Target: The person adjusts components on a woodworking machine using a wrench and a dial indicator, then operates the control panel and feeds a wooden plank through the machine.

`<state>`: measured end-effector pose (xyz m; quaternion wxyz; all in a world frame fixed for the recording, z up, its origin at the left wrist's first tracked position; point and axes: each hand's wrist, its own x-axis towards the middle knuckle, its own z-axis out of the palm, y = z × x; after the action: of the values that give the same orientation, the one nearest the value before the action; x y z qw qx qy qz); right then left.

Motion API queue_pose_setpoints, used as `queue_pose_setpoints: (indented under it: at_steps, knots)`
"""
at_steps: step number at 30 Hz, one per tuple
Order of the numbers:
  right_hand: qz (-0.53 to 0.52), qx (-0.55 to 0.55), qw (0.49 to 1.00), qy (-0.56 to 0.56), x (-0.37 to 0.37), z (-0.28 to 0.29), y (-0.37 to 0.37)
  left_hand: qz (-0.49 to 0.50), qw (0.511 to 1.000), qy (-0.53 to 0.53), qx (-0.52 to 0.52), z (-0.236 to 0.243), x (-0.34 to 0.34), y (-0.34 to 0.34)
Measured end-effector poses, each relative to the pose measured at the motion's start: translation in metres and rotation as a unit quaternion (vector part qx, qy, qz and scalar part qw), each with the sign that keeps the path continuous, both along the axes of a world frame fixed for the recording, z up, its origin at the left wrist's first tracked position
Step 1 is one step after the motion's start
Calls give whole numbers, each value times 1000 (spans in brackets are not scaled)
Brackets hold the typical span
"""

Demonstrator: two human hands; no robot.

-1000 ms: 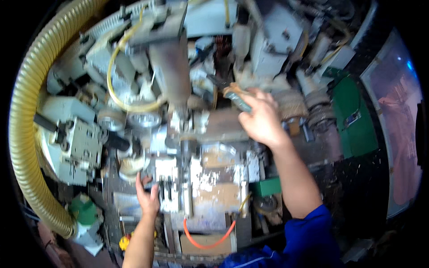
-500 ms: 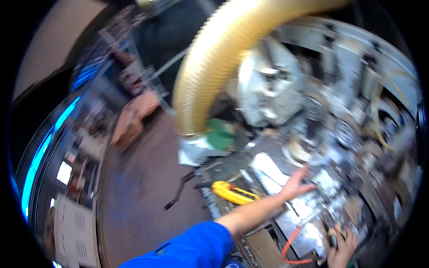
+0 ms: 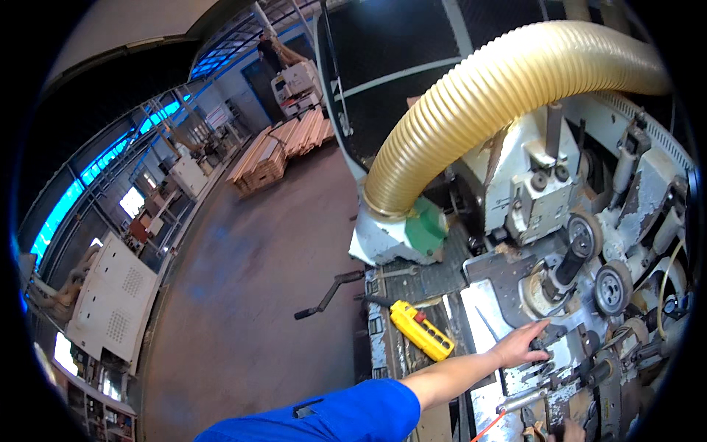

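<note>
My left hand (image 3: 521,345) stretches over the metal bed of a woodworking machine, fingers apart around a small dark fitting (image 3: 542,342); it does not visibly grip it. At the lower edge shows part of my right hand (image 3: 570,432), blurred and mostly cut off, its fingers unclear. Beside it lies a tool like pliers (image 3: 529,421). Between my hands, a silver tube-shaped piece (image 3: 523,401) rests on the bed with a thin orange-red hose (image 3: 489,426) running from it. Beyond my left hand stand a dark upright spindle (image 3: 572,262) and rubber-rimmed rollers (image 3: 612,288).
A yellow push-button control box (image 3: 421,331) lies left of my forearm. A crank handle (image 3: 328,295) juts over the floor. The thick yellow ribbed hose (image 3: 501,85) arches above the machine into a green-and-white hood (image 3: 401,234). Timber stacks (image 3: 276,153) stand on the far floor.
The view has swung, so the machine sits farther right and low. My left hand stays on the same area. My right hand has slipped mostly out of the lower edge.
</note>
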<state>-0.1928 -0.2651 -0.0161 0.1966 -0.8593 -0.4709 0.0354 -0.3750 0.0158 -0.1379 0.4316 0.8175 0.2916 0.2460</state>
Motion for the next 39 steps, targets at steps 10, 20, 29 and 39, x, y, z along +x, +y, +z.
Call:
queue_pose_setpoints:
  at_steps: [10, 20, 29, 39]
  knots:
    - [-197, 123, 966, -114, 120, -46, -13, -17, 999, 47, -7, 22, 0, 0]
    - [-246, 124, 953, -126, 140, -63, -21, 43, 991, -116, 57, 54, -90, -68]
    - [-238, 240, 924, -177, 24, 9, -18, 50, 998, -16, -47, 53, -472, -219]
    - [-59, 296, 953, -7, -405, -18, 41, 358, 912, -72, -186, 7, -792, -256]
